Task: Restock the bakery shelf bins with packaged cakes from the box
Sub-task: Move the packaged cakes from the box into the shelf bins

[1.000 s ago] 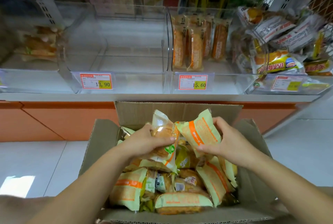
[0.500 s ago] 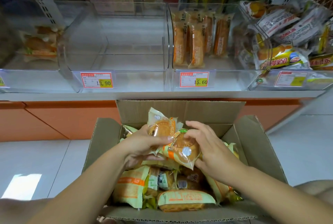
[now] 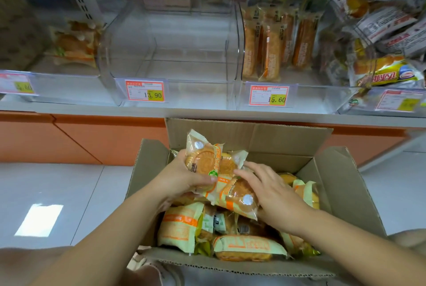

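An open cardboard box [image 3: 341, 184] sits in front of me, holding several packaged cakes in pale green and orange wrappers [image 3: 182, 225]. My left hand [image 3: 184, 177] grips a small stack of these cake packs [image 3: 204, 161] above the box. My right hand [image 3: 274, 191] lies over another cake pack [image 3: 239, 196] beside that stack, fingers spread across it. Straight ahead on the shelf is a clear plastic bin [image 3: 175, 55] with a 13.90 price tag [image 3: 145, 90]; nothing lies in it.
The clear bin to the right [image 3: 297, 99], tagged 15.60, holds several long bread packs [image 3: 272, 43]. A bin at far right [image 3: 389, 60] is piled with mixed packs. The left bin [image 3: 73, 41] holds a few. An orange base panel [image 3: 80, 138] runs under the shelf.
My right hand brought its cake pack to the left hand's stack and now lies flat over it. The left hand stayed put holding its packs. The view shifted slightly.
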Demonstrator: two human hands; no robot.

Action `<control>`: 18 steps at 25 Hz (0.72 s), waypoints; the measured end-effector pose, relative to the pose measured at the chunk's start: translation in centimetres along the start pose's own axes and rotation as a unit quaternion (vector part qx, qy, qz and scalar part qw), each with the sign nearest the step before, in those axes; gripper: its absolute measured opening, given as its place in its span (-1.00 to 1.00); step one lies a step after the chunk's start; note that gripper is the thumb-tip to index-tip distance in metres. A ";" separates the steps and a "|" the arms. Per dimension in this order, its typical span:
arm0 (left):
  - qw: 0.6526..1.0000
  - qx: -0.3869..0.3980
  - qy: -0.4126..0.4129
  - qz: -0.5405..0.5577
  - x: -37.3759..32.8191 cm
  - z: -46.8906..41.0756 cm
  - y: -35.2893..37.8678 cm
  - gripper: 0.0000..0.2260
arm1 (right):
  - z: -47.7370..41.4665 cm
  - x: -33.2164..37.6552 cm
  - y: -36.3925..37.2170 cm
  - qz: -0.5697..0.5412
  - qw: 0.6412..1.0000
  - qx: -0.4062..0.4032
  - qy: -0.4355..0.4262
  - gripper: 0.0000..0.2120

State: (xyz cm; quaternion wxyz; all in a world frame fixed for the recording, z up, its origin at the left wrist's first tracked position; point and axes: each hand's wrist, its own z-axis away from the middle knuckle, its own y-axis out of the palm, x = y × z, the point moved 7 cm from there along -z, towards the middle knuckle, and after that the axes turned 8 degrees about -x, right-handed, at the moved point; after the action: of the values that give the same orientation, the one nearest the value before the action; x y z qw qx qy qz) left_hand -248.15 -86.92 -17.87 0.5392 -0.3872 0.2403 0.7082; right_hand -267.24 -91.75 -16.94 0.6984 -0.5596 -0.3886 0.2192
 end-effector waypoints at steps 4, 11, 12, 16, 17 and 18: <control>0.998 0.000 0.000 -0.057 0.5 0.6 -0.9 -0.43 | 0.9 -1.1 2.1 -0.083 0.971 0.217 0.058 -0.03; 0.996 0.023 0.007 -0.091 0.1 1.4 -0.9 -0.40 | 0.2 -3.4 1.0 -0.103 0.953 0.264 0.111 -0.28; 0.995 0.023 0.012 -0.092 -0.1 1.6 -0.8 -0.44 | 0.3 -3.3 1.4 -0.114 0.949 0.268 0.119 -0.37; 0.994 0.024 0.030 -0.100 -1.0 2.1 -1.1 -0.55 | -0.3 -3.0 0.8 -0.132 0.957 0.222 0.130 -0.59; 0.994 0.025 0.034 -0.102 -1.3 2.2 -1.2 -0.56 | -0.4 -2.9 0.4 -0.153 0.956 0.207 0.139 -0.57; 0.994 0.026 0.038 -0.102 -1.6 2.4 -1.4 -0.56 | -0.4 -2.7 0.2 -0.185 0.951 0.196 0.153 -0.54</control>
State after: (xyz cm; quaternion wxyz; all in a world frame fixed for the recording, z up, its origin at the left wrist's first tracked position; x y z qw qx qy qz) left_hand -247.31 -85.61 -15.11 0.6095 -0.4220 0.2382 0.6274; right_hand -268.51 -93.91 -17.96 0.8739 -0.3563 -0.3233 0.0697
